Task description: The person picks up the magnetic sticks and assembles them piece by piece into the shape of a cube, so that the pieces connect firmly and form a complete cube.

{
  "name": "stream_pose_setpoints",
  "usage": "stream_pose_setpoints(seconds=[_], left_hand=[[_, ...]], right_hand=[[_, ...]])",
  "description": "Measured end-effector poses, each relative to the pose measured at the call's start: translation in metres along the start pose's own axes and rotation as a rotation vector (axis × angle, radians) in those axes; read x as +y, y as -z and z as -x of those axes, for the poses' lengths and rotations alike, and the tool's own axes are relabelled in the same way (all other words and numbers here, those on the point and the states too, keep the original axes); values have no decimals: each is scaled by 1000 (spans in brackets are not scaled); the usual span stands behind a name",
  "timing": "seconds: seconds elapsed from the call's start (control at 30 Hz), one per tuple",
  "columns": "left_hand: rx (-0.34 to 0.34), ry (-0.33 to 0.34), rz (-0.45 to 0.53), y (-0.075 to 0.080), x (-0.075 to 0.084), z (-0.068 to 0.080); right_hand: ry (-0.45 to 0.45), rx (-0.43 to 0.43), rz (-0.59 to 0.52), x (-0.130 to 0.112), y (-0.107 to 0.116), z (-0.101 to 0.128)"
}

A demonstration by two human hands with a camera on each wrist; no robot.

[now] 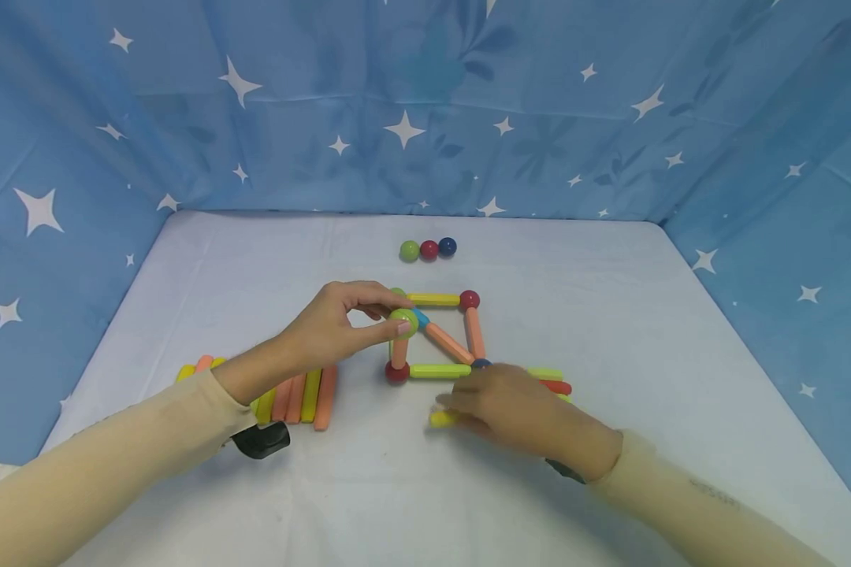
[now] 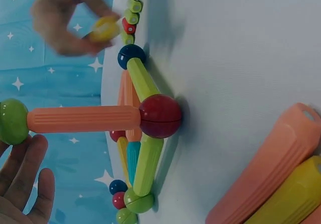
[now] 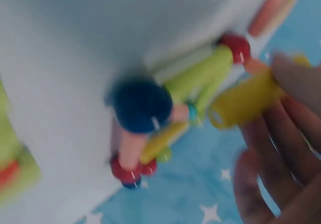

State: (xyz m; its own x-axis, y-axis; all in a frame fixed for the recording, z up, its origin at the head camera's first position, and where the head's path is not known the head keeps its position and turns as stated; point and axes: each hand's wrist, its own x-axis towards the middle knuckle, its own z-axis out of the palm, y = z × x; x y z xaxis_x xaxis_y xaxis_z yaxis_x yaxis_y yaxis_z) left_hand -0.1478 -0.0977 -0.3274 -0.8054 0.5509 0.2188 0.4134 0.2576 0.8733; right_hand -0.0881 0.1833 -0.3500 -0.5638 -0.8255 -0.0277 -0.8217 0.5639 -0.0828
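While the left hand [image 1: 336, 327] pinches a green ball [image 1: 403, 321] atop an orange rod [image 1: 399, 352], right-hand fingers [image 1: 468, 409] grip a yellow rod [image 1: 443, 419].

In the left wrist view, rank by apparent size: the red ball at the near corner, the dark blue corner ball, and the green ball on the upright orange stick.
1. red ball
2. green ball, partly cut off at the frame edge, so unsure
3. dark blue corner ball
Nearness to the camera inflates the red one.

Even, soft overhead light, head view bright and sharp with faint shadows under the forearms, slight wide-angle bending at edges, left wrist view dimmer, far hand blurred, right wrist view heavily smeared and defocused
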Motion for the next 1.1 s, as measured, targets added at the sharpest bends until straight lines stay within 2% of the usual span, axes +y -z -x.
stream_pose_setpoints(seconds=[0.07, 0.2, 0.27, 0.33, 0.63, 0.8, 0.87, 1.03, 1.1], left_hand=[[6, -20, -7, 0, 1, 0], [11, -39, -12, -1, 3, 0], [11, -41, -16, -1, 5, 0], [12, -48, -21, -2, 5, 1], [27, -106, -74, -3, 5, -1], [37, -151, -156, -6, 8, -2], [51, -194, -242, -9, 11, -3], [131, -333, -537, -20, 16, -4], [166, -367, -607, -24, 16, -4]], right_hand=[[-50, 114, -40, 5, 10, -3], [-104, 371, -49, 16, 29, -10], [-106, 452, -36, 20, 36, -13], [-103, 496, -26, 22, 40, -16], [-49, 513, 44, 21, 46, -25], [-58, 522, 48, 20, 45, -25], [-62, 527, 43, 19, 45, -25], [-84, 545, 28, 17, 46, -26], [-92, 547, 27, 16, 47, -26]])
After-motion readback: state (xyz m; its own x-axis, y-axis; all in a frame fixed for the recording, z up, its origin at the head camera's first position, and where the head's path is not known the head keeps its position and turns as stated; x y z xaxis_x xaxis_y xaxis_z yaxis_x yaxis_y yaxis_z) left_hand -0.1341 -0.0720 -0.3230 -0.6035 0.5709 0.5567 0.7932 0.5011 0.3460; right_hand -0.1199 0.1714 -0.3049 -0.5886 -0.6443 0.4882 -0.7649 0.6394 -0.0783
